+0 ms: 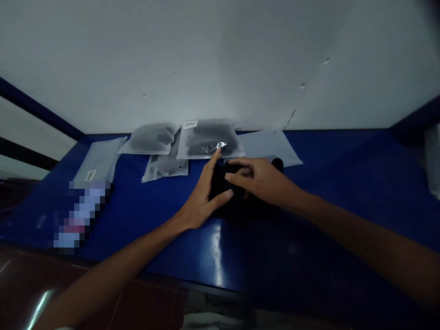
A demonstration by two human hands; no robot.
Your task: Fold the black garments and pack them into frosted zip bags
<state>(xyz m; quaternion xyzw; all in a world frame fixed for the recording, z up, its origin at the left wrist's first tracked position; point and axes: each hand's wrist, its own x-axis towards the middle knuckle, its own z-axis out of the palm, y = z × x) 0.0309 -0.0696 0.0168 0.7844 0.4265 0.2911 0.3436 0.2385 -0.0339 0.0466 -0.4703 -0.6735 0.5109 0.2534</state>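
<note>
A folded black cloth [228, 192] lies on the blue table in front of me, with both hands on it. My left hand [201, 201] spans its left edge, fingers spread between index tip and thumb. My right hand [261, 178] lies across its top, fingers curled over the fold. Just beyond the left index fingertip is a frosted zip bag [208, 140] with a dark item inside and a white label. The cloth's underside is hidden.
Behind the hands are a grey frosted bag [151, 140], another bag [165, 168] and flat pale sleeves [98, 160] [271, 146]. A pixelated object [82, 215] lies at left on the blue tabletop [337, 169]. A white wall [220, 68] rises behind.
</note>
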